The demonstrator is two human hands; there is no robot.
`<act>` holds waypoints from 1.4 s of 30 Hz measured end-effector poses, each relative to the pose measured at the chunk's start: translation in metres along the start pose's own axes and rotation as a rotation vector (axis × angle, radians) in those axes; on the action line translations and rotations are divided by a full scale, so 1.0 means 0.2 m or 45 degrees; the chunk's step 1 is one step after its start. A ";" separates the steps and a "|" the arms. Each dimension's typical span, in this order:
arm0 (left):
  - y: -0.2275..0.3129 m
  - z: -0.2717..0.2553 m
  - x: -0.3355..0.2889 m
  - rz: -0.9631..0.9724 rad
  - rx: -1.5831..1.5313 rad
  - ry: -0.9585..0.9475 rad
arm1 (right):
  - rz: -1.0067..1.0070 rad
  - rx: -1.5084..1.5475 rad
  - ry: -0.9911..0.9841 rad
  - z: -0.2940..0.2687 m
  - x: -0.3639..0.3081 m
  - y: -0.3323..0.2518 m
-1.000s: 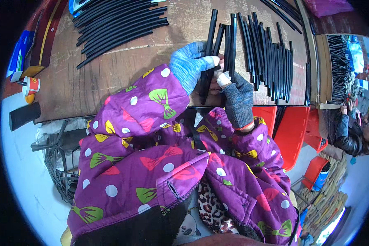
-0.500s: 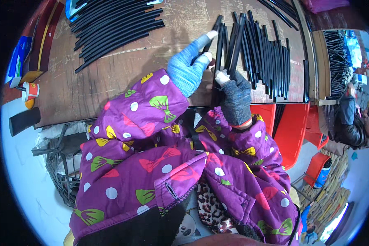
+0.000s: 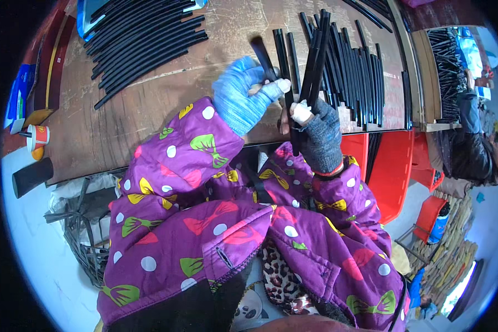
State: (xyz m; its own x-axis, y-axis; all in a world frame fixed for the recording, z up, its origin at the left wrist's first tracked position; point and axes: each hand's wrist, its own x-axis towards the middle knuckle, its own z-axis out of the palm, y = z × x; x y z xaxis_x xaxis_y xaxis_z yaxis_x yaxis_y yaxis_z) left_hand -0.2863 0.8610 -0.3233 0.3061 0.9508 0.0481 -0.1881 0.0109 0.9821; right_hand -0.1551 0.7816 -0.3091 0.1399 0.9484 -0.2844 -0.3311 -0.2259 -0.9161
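My left hand (image 3: 240, 99), in a light blue knitted glove with bare-looking pale fingertips, grips a slim black tube (image 3: 262, 54) that tilts up and left and is smeared by motion. Its thumb comes close to another upright black tube (image 3: 282, 52). Beside it, my right hand (image 3: 322, 135), in a dark grey fingerless glove, is closed round several black tubes (image 3: 314, 63) standing up from its grasp. The thumb has a whitish wrap. Past the right hand, a row of black tubes (image 3: 365, 88) lies side by side on the brown table (image 3: 149, 105).
At the far left of the table is a bundle of long black tubes (image 3: 146, 47). A paper cup (image 3: 39, 134) stands at the left edge. To the right are a red plastic chair (image 3: 390, 177), a box of black pieces (image 3: 444, 72), and another person's arm (image 3: 470, 119).
My left hand has shifted slightly left and down, and its tube now leans left instead of right. The right hand keeps its tubes. The whole view has shifted a little.
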 end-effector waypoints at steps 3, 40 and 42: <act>0.01 -0.01 0.00 -0.005 -0.087 -0.093 | 0.050 -0.022 0.033 0.06 -0.02 -0.06; -0.05 0.29 0.25 -0.986 -1.049 -1.024 | -1.397 -1.879 0.411 -0.45 0.15 -0.43; 0.04 0.38 0.22 -0.834 -0.837 -0.489 | -1.285 -1.839 0.531 -0.48 0.09 -0.41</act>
State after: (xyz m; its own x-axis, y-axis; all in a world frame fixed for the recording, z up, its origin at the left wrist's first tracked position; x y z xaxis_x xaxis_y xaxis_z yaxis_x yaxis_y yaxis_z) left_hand -0.2025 0.8798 -0.3001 0.7926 0.5331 -0.2961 -0.3173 0.7752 0.5462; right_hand -0.0354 0.7956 -0.2667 0.0268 0.7676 0.6403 0.9721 0.1293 -0.1957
